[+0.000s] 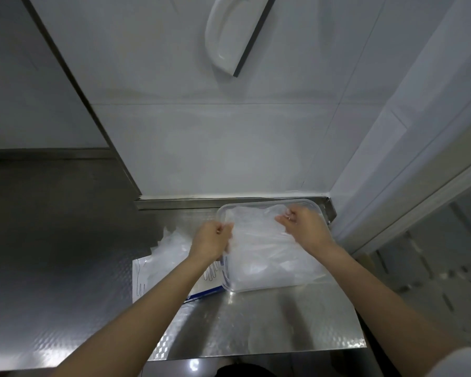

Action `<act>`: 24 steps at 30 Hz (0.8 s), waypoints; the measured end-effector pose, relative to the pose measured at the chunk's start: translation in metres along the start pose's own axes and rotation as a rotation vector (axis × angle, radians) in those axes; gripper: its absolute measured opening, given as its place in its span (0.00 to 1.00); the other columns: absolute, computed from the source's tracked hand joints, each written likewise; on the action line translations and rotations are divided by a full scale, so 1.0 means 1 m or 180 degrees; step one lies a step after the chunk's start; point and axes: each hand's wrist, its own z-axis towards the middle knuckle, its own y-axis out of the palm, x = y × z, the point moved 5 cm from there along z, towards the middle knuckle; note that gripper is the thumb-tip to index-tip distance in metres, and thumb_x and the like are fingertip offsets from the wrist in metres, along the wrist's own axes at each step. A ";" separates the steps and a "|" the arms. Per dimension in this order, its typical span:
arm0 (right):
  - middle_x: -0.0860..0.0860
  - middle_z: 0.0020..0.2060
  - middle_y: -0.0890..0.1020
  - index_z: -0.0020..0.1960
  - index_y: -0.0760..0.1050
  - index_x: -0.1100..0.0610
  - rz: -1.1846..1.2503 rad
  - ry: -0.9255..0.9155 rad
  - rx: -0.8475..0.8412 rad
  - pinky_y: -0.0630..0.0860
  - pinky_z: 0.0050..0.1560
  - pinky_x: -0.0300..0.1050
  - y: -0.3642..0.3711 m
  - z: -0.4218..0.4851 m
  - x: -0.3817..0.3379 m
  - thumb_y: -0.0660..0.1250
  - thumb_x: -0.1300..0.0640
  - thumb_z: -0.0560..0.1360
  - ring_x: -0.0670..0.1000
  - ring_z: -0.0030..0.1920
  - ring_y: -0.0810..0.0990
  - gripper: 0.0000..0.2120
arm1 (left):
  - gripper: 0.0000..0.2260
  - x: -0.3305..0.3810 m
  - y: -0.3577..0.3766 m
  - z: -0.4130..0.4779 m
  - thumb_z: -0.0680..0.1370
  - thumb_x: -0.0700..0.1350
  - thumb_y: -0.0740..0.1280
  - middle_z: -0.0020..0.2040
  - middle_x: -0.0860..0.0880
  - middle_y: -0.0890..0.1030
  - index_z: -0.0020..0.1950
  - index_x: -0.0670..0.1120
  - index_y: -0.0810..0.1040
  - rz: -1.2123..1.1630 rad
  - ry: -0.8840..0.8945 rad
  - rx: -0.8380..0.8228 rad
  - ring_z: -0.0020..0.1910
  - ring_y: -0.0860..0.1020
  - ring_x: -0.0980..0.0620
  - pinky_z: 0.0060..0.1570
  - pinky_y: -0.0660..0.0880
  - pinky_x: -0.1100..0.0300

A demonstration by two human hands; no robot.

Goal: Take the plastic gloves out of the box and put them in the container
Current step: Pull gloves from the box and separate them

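- The box (158,278) is lying flat on the steel tabletop (256,322), left of the container, with its long side running left to right.
- Its white top face is showing thin outline drawings of gloves, and a blue band is running along its near edge. Any wording on it is too small and blurred to read.
- The drawn glove beside the left wrist is lying along the near-far line.
- The clear container (272,286) is sitting at the far right of the tabletop, just beside the box and close to the tiled wall (201,148). No label is showing on it.
- The plastic gloves (267,251) are filling the container as a translucent, crumpled stack. Which way their fingers are pointing cannot be told, and neither can the stack's long axis.
- The left hand (211,240) is reaching over the box, its fingers curling around the left edge of the gloves at the container's left rim.
- The right hand (302,227) is hovering over the far right part of the container, thumb and fingers pinching the top of the gloves.
- A loose heap of clear plastic (172,246) is spilling over the far end of the box.
- A white-handled squeegee (237,34) is hanging on the wall, its dark blade slanting.
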 end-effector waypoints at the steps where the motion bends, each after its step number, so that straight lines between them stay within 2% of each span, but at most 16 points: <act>1: 0.48 0.33 0.77 0.32 0.61 0.47 -0.0226 0.0011 -0.0092 0.76 0.42 0.47 0.003 0.003 0.003 0.66 0.46 0.76 0.52 0.41 0.81 0.19 | 0.17 0.001 -0.002 0.001 0.83 0.50 0.55 0.28 0.50 0.75 0.38 0.45 0.74 0.0159 -0.0004 0.0048 0.20 0.69 0.58 0.26 0.67 0.64; 2: 0.49 0.35 0.77 0.33 0.62 0.48 -0.0470 0.0013 -0.0179 0.75 0.44 0.48 0.005 0.005 0.004 0.65 0.45 0.76 0.53 0.43 0.80 0.18 | 0.18 0.002 -0.006 0.002 0.83 0.49 0.54 0.29 0.50 0.76 0.38 0.45 0.73 0.0307 0.0008 0.0203 0.24 0.70 0.57 0.29 0.68 0.63; 4: 0.53 0.42 0.81 0.41 0.70 0.52 -0.0970 -0.0011 -0.0288 0.73 0.46 0.47 0.008 0.007 0.006 0.63 0.44 0.77 0.55 0.47 0.79 0.13 | 0.12 0.008 -0.017 0.001 0.83 0.48 0.54 0.33 0.50 0.75 0.43 0.45 0.71 0.0538 0.0232 0.0796 0.30 0.72 0.55 0.33 0.70 0.60; 6: 0.54 0.50 0.82 0.53 0.74 0.55 -0.1390 -0.0101 -0.0344 0.72 0.47 0.45 0.009 0.008 0.003 0.60 0.43 0.78 0.56 0.53 0.79 0.16 | 0.05 0.020 -0.021 -0.006 0.81 0.44 0.57 0.38 0.50 0.74 0.48 0.45 0.69 0.0652 0.0874 0.1205 0.34 0.73 0.52 0.34 0.72 0.55; 7: 0.53 0.51 0.82 0.56 0.74 0.56 -0.1523 -0.0155 -0.0344 0.71 0.48 0.45 0.010 0.009 0.001 0.59 0.43 0.79 0.55 0.54 0.79 0.17 | 0.03 0.028 -0.017 -0.010 0.81 0.43 0.58 0.42 0.50 0.75 0.49 0.45 0.70 0.0767 0.1314 0.1138 0.36 0.74 0.51 0.36 0.72 0.55; 9: 0.53 0.51 0.82 0.56 0.73 0.55 -0.1587 -0.0210 -0.0425 0.71 0.47 0.44 0.016 0.010 0.001 0.58 0.42 0.79 0.55 0.53 0.79 0.18 | 0.07 0.039 0.008 -0.014 0.81 0.42 0.58 0.54 0.49 0.74 0.56 0.45 0.72 0.1289 0.2024 0.0507 0.45 0.74 0.50 0.42 0.71 0.57; 10: 0.53 0.50 0.82 0.56 0.73 0.55 -0.1591 -0.0198 -0.0516 0.71 0.48 0.45 0.021 0.010 0.001 0.58 0.42 0.78 0.54 0.52 0.79 0.17 | 0.11 0.038 0.024 -0.014 0.81 0.42 0.57 0.61 0.49 0.73 0.62 0.46 0.72 0.1659 0.2192 0.0097 0.52 0.74 0.50 0.48 0.70 0.58; 12: 0.54 0.51 0.82 0.58 0.71 0.55 -0.1553 -0.0107 -0.0650 0.72 0.49 0.45 0.025 0.010 0.003 0.59 0.42 0.78 0.54 0.52 0.79 0.17 | 0.16 0.025 0.052 -0.006 0.82 0.45 0.55 0.73 0.47 0.63 0.70 0.48 0.66 0.2623 0.2095 -0.0584 0.68 0.65 0.46 0.62 0.65 0.54; 14: 0.53 0.58 0.79 0.64 0.68 0.54 -0.1507 -0.0117 -0.0587 0.71 0.55 0.45 0.021 0.008 0.001 0.60 0.45 0.79 0.53 0.57 0.77 0.19 | 0.19 0.011 0.067 0.001 0.83 0.46 0.54 0.77 0.44 0.53 0.74 0.47 0.61 0.3431 0.1742 -0.1009 0.74 0.55 0.42 0.70 0.58 0.50; 16: 0.51 0.63 0.73 0.68 0.65 0.54 -0.1576 -0.0417 -0.0252 0.68 0.61 0.43 0.012 0.002 -0.006 0.61 0.50 0.79 0.51 0.62 0.73 0.19 | 0.20 0.007 0.073 0.005 0.83 0.46 0.55 0.78 0.43 0.50 0.75 0.46 0.60 0.3689 0.1567 -0.1119 0.75 0.51 0.40 0.72 0.54 0.48; 17: 0.50 0.62 0.73 0.67 0.66 0.54 -0.1583 -0.0732 0.0038 0.67 0.61 0.42 0.007 -0.003 -0.013 0.62 0.53 0.79 0.51 0.62 0.72 0.18 | 0.20 0.009 0.075 0.008 0.83 0.45 0.54 0.78 0.42 0.49 0.75 0.46 0.60 0.3705 0.1553 -0.1102 0.75 0.51 0.39 0.72 0.54 0.47; 18: 0.50 0.58 0.75 0.64 0.70 0.55 -0.1525 -0.1165 0.0330 0.68 0.58 0.41 0.003 -0.010 -0.020 0.64 0.58 0.78 0.51 0.59 0.74 0.15 | 0.19 0.011 0.077 0.009 0.83 0.45 0.54 0.77 0.42 0.50 0.74 0.46 0.60 0.3732 0.1581 -0.1065 0.75 0.51 0.39 0.71 0.55 0.47; 19: 0.50 0.53 0.77 0.58 0.74 0.55 -0.1406 -0.1554 0.0404 0.68 0.55 0.40 0.003 -0.018 -0.028 0.68 0.65 0.73 0.51 0.54 0.77 0.15 | 0.19 0.013 0.079 0.011 0.82 0.45 0.55 0.77 0.41 0.51 0.73 0.45 0.61 0.3785 0.1646 -0.1013 0.74 0.53 0.39 0.70 0.56 0.47; 20: 0.50 0.48 0.79 0.53 0.76 0.56 -0.1300 -0.1946 0.0394 0.68 0.52 0.40 0.008 -0.024 -0.030 0.71 0.70 0.67 0.51 0.49 0.78 0.17 | 0.18 0.015 0.081 0.012 0.82 0.45 0.55 0.76 0.41 0.54 0.72 0.45 0.62 0.3836 0.1732 -0.0965 0.73 0.55 0.40 0.68 0.58 0.48; 22: 0.49 0.45 0.79 0.48 0.77 0.55 -0.1425 -0.2431 0.0098 0.68 0.50 0.39 0.023 -0.028 -0.028 0.72 0.73 0.61 0.51 0.46 0.78 0.20 | 0.17 0.016 0.085 0.017 0.81 0.43 0.58 0.73 0.42 0.59 0.71 0.45 0.65 0.3925 0.1884 -0.0880 0.70 0.59 0.42 0.66 0.61 0.50; 24: 0.51 0.54 0.79 0.55 0.77 0.55 -0.1553 -0.2183 -0.0406 0.70 0.55 0.42 0.038 -0.020 -0.019 0.72 0.69 0.66 0.51 0.55 0.77 0.20 | 0.18 0.013 0.090 0.021 0.80 0.42 0.62 0.72 0.43 0.60 0.70 0.45 0.66 0.4017 0.1941 -0.0878 0.70 0.60 0.42 0.64 0.62 0.50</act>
